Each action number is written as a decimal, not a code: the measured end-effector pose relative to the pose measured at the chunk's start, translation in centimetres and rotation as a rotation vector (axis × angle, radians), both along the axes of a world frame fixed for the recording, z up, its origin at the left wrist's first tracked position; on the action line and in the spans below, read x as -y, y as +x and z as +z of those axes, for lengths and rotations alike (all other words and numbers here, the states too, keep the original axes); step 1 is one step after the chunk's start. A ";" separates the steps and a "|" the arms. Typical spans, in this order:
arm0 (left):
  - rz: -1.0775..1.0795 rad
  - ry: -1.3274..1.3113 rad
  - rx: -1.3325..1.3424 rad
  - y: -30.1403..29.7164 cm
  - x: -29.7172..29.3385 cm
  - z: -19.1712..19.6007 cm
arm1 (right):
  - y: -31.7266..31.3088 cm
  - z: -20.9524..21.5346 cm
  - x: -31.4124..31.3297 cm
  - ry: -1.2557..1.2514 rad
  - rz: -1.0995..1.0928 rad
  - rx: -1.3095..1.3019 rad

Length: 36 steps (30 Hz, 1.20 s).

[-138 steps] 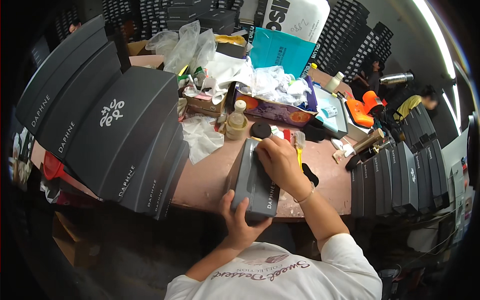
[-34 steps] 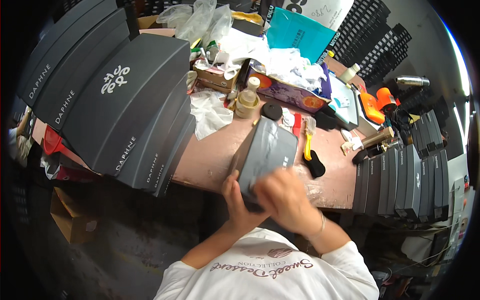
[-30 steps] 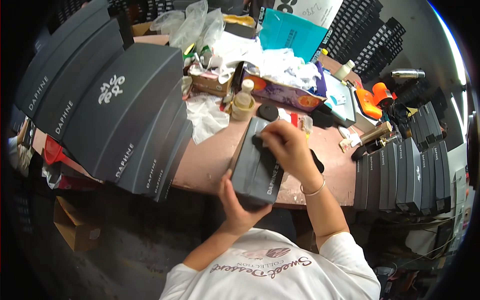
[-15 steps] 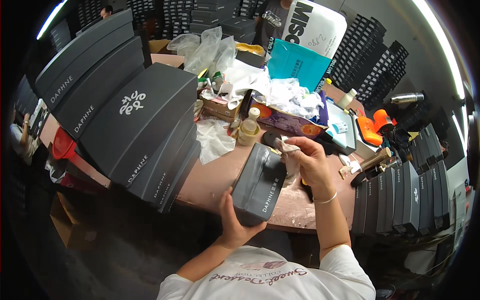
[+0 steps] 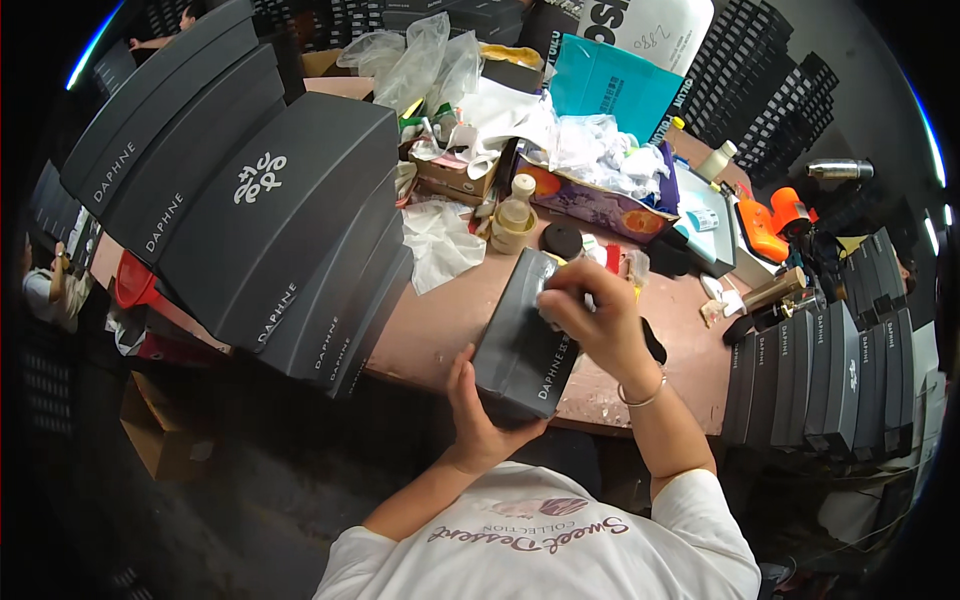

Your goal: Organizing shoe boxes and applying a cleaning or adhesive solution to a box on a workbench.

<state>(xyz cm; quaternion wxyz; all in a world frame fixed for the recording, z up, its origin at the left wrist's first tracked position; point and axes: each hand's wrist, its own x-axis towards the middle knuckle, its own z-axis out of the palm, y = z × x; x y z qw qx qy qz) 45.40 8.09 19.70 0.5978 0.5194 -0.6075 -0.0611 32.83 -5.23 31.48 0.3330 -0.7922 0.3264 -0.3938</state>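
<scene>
A dark grey shoebox (image 5: 508, 350) stands tilted at the table's front edge. My left hand (image 5: 480, 425) grips its near lower corner, thumb up along the left side and fingers underneath. Bent fingers of my right hand (image 5: 600, 318) press on the box's upper face, closed around a pale cloth that is almost wholly hidden beneath them. Just beyond the box are a squat bottle (image 5: 513, 222) of yellowish liquid with a white top and a round black lid (image 5: 561, 239). A crumpled white sheet (image 5: 438, 245) lies left of the bottle.
Large dark shoeboxes (image 5: 290, 210) are piled at the left, beside a red funnel-like item (image 5: 135, 282). More shoeboxes (image 5: 825, 385) stand in a row at the right. Behind sit a purple carton (image 5: 600, 205) of crumpled paper, a teal bag (image 5: 607, 90) and an orange tool (image 5: 762, 232).
My right hand has come down and left with the cloth, from beside the box's far end onto its upper face. The left hand keeps its hold on the box.
</scene>
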 end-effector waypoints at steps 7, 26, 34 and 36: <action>-0.015 0.009 0.012 0.2 0.0 -0.3 | -0.8 1.2 -0.5 -0.188 0.135 -0.340; -0.063 0.008 0.075 1.4 -0.2 -1.5 | 4.4 -10.0 23.3 -0.396 -0.267 -0.334; -0.056 -0.059 -0.026 1.1 0.0 -1.7 | 5.2 -14.7 21.6 -0.483 -0.306 -0.343; -0.061 -0.058 -0.032 1.0 0.0 -1.8 | 5.0 -15.8 21.7 -0.395 -0.308 -0.283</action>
